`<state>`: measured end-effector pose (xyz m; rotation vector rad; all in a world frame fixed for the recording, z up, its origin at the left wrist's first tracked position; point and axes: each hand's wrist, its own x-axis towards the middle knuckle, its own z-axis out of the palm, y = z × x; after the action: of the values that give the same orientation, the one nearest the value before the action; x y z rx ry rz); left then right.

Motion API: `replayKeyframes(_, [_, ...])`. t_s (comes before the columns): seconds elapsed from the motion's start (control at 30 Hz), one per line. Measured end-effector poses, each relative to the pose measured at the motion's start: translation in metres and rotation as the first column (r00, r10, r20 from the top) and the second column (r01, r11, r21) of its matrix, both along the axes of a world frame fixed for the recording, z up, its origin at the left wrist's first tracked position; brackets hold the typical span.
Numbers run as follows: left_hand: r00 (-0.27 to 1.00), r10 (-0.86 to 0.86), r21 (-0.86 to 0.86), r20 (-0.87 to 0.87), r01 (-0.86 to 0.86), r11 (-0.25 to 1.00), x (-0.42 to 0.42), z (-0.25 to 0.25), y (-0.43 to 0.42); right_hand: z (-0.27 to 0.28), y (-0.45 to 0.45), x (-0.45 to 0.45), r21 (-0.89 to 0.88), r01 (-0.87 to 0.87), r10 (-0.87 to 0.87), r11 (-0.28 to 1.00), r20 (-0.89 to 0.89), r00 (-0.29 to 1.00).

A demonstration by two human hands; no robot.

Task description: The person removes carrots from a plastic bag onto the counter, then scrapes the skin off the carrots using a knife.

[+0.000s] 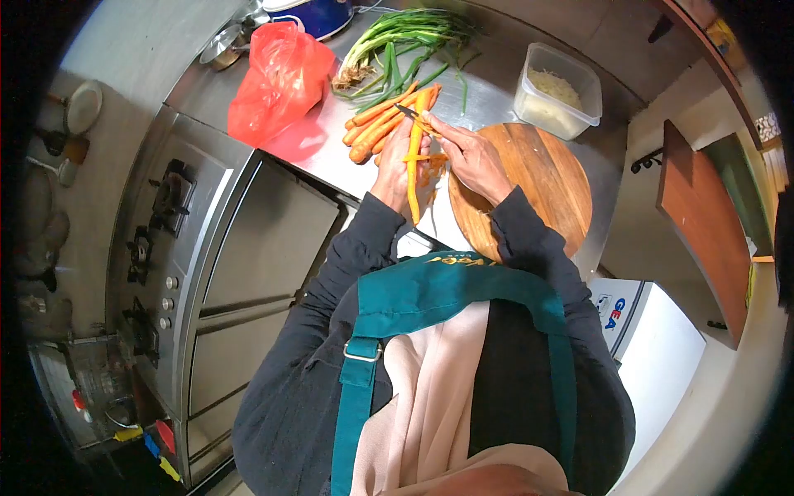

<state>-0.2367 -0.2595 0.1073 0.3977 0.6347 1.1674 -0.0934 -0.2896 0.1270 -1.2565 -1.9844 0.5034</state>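
Note:
My left hand (392, 171) is closed around a long orange carrot (413, 186), which points toward my body. A strip of peel seems to lie across this carrot near my fingers. My right hand (473, 159) grips a small dark-bladed tool (406, 111) against the carrot's far part; whether it is a knife or a peeler I cannot tell. Orange peelings (432, 169) lie between my hands. Several more carrots (374, 132) are piled just beyond my left hand. Beside my right forearm is a round wooden cutting board (542, 178).
Spring onions (405, 45) lie behind the carrots. A red plastic bag (277, 87) sits at the left, near metal pots (223, 48). At the right stands a clear tub (561, 95) with pale shreds inside. The gas stove (169, 223) is to my left.

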Motion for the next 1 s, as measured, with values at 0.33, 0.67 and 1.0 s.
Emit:
replayKeyframes(0.33, [0.995, -0.026, -0.085, -0.101, 0.017, 0.996, 0.0, 0.004, -0.014, -0.011, 0.017, 0.007, -0.004, -0.062, 0.061, 0.998, -0.159, 0.985])
replayKeyframes(0.67, [0.991, -0.089, -0.065, -0.096, 0.083, 0.994, -0.004, 0.005, -0.021, -0.014, 0.024, 0.005, -0.18, -0.008, -0.008, 0.984, -0.087, 0.996])
replayKeyframes(1.0, [0.988, -0.083, -0.011, -0.127, 0.082, 0.997, -0.011, 0.003, -0.021, 0.006, 0.019, -0.001, -0.166, -0.09, 0.061, 0.982, -0.176, 0.982])
